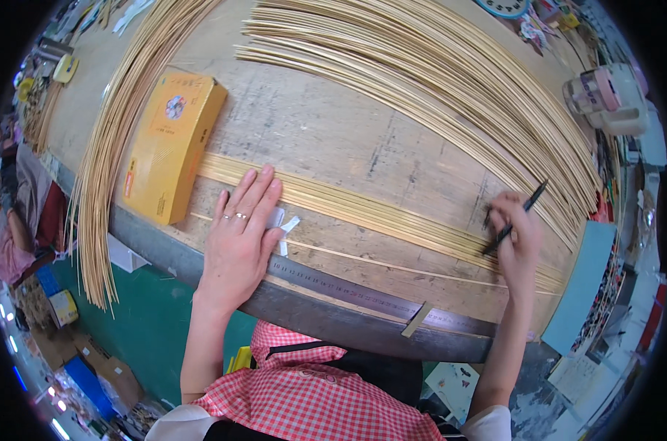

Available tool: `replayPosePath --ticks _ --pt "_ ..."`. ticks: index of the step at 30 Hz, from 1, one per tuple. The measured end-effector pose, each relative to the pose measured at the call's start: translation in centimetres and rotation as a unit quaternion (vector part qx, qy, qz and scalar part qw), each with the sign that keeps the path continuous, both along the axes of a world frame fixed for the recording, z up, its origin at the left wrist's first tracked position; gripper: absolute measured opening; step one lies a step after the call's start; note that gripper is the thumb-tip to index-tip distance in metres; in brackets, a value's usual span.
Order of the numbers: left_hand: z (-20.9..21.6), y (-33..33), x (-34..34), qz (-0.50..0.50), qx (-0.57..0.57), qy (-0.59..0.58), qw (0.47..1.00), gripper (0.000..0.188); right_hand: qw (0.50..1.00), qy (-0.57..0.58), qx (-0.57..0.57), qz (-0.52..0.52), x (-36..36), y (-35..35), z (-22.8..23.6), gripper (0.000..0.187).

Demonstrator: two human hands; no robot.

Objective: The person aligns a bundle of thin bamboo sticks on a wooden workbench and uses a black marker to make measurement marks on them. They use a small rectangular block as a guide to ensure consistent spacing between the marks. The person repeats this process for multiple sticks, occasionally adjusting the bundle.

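Note:
A flat row of thin bamboo sticks runs side by side across the wooden table, its left end reaching the yellow box. My left hand lies flat over the row near that box, fingers stretched out, with rings on it. White paper or tape scraps show beside its thumb. At the row's right part, my right hand grips a black pen, whose lower end is at the sticks. One single stick lies apart, nearer to me. A metal ruler lies along the table's front edge.
A large bundle of sticks fans across the far side. Another long bundle hangs over the left front edge. A strip of tape crosses the ruler. A clear plastic jug stands far right, beyond a blue-grey board.

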State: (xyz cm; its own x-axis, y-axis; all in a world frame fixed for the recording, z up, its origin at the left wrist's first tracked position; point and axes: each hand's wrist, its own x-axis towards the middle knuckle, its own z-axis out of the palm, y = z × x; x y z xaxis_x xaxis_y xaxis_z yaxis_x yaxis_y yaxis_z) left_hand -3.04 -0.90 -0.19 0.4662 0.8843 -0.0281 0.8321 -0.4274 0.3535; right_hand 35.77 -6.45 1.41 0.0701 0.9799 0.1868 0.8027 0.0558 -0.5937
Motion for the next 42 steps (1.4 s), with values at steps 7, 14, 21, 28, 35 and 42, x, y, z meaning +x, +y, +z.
replayPosePath --ticks 7,14,21,28,35,42 --pt "-0.2 0.1 0.2 -0.011 0.008 -0.014 1.000 0.067 0.996 -0.089 0.001 -0.030 0.9 4.2 -0.5 0.011" --pt "-0.2 0.0 0.0 -0.008 0.012 -0.014 1.000 0.067 0.995 -0.088 -0.002 -0.044 0.7 4.6 -0.5 0.013" --pt "-0.2 -0.1 0.0 -0.007 0.015 -0.018 1.000 0.067 0.983 -0.180 0.018 -0.019 1.1 4.4 -0.2 0.017" --pt "0.0 0.1 0.1 -0.006 0.015 -0.010 1.000 0.067 0.999 0.011 -0.038 -0.018 1.3 1.0 0.3 0.011" --pt "0.1 0.0 0.0 -0.016 0.034 -0.014 0.999 0.063 1.000 0.006 -0.001 0.008 1.8 -1.0 -1.0 0.005" --pt "-0.3 0.1 -0.2 -0.023 0.015 -0.042 0.999 0.066 0.999 -0.032 -0.018 0.027 0.7 -1.4 -0.3 0.007"
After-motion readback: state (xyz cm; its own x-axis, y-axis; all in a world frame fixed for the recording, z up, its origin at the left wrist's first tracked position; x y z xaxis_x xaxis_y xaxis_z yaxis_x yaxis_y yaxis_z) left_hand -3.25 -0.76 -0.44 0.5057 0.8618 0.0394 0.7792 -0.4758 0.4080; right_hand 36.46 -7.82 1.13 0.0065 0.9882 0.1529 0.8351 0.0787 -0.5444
